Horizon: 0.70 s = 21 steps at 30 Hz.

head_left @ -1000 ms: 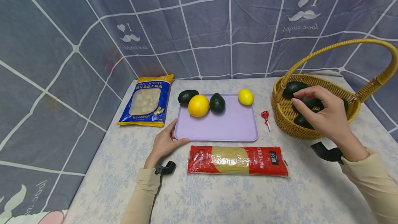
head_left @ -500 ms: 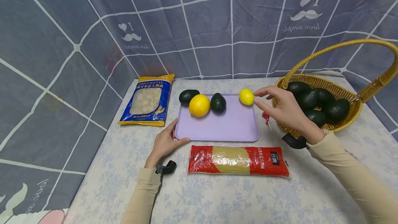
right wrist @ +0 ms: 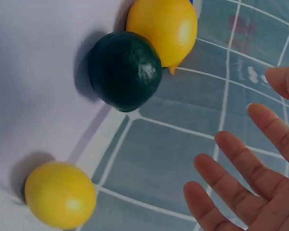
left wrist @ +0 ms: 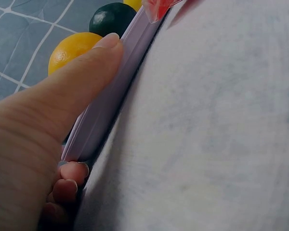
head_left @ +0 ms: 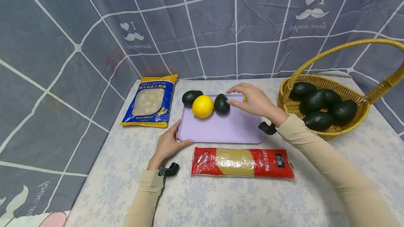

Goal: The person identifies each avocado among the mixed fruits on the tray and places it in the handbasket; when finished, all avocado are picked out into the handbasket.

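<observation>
My left hand (head_left: 168,145) grips the near left corner of the lilac tray (head_left: 217,136), thumb along the front edge, fingertips curled at the left side. Over the tray hovers my right hand (head_left: 254,102), fingers spread and holding nothing. Its fingertips are close to a dark green avocado (head_left: 222,104) in the head view; the right wrist view has a gap between the hand and that avocado (right wrist: 125,72). An orange (head_left: 203,107) touches the avocado's left side, and another avocado (head_left: 191,98) sits at the back left corner. The lemon (right wrist: 60,195) is mostly hidden by my right hand in the head view.
A wicker basket (head_left: 331,134) with a tall handle holds several avocados at the right. A red spaghetti pack (head_left: 241,163) lies before the tray. Left of it rests a blue orecchiette bag (head_left: 149,101). The lollipop is almost covered by my right wrist.
My right hand has moved left, from above the basket, past the lemon, to the avocado on the tray. The left hand has stayed at the tray corner.
</observation>
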Tool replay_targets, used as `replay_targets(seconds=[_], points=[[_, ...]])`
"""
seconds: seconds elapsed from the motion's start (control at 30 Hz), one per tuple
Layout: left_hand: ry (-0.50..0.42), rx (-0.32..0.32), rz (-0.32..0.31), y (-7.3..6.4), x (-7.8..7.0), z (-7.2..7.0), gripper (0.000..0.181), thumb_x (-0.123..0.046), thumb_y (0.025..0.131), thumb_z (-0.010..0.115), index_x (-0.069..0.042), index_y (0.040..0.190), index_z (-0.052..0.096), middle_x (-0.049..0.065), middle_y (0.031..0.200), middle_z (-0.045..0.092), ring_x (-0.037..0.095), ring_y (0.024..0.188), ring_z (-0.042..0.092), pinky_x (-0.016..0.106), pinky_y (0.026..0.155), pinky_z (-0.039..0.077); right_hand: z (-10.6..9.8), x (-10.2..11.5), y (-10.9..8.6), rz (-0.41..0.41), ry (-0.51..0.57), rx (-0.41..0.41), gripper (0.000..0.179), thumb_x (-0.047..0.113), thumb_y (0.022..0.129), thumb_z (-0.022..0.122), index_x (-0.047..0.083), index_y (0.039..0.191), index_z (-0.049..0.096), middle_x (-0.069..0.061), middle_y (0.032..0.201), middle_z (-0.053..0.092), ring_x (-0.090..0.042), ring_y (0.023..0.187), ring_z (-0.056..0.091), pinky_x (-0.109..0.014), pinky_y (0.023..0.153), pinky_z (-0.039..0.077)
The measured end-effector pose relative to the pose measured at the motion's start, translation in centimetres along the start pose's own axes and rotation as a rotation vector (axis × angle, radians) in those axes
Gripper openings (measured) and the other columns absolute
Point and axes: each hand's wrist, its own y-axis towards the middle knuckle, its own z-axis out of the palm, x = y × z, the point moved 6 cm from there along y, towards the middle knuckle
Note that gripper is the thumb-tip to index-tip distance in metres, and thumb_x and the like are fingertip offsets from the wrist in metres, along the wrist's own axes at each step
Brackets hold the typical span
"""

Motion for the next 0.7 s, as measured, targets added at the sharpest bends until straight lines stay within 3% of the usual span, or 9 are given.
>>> replay_targets(seconds=[0.13, 0.3, 0.5, 0.7], points=[[-0.005, -0.003, 0.014, 0.0, -0.1, 0.0, 0.100, -0.056, 0.069, 0.078, -0.008, 0.147, 0.036, 0.001, 0.074, 0.048, 0.015, 0.063, 0.041, 0.032, 0.058, 0.034, 1.3, -0.6, 1.3, 0.022, 0.020, 0.042, 0.041, 0.035, 0.088, 0.067, 0.011, 0.120, 0.064, -0.011, 0.120, 0.059, -0.028, 0.111, 0.053, -0.046, 0.091, 0.040], [-0.009, -0.013, 0.010, -0.1, 0.0, -0.1, 0.100, -0.054, 0.069, 0.080, -0.008, 0.146, 0.037, 0.001, 0.074, 0.048, 0.016, 0.063, 0.041, 0.032, 0.058, 0.034, 3.1, -1.9, 2.3, 0.118, 0.086, 0.135, 0.047, 0.037, 0.088, 0.066, 0.010, 0.126, 0.059, -0.019, 0.122, 0.055, -0.033, 0.112, 0.050, -0.048, 0.089, 0.040], [-0.006, -0.010, 0.009, 0.0, -0.1, 0.0, 0.099, -0.054, 0.070, 0.079, -0.008, 0.146, 0.037, 0.001, 0.074, 0.048, 0.016, 0.063, 0.041, 0.032, 0.057, 0.033, 5.2, -3.5, 2.7, 0.208, 0.131, 0.257, 0.060, 0.040, 0.088, 0.065, 0.010, 0.138, 0.048, -0.022, 0.131, 0.048, -0.036, 0.116, 0.046, -0.050, 0.091, 0.038], [0.003, -0.021, 0.018, 0.0, 0.0, 0.1, 0.098, -0.054, 0.069, 0.079, -0.007, 0.146, 0.038, 0.000, 0.073, 0.048, 0.015, 0.062, 0.041, 0.031, 0.056, 0.033, 6.4, -4.0, 2.7, 0.235, 0.121, 0.338, 0.074, 0.040, 0.082, 0.072, 0.012, 0.143, 0.039, -0.022, 0.137, 0.043, -0.037, 0.121, 0.042, -0.052, 0.096, 0.034]])
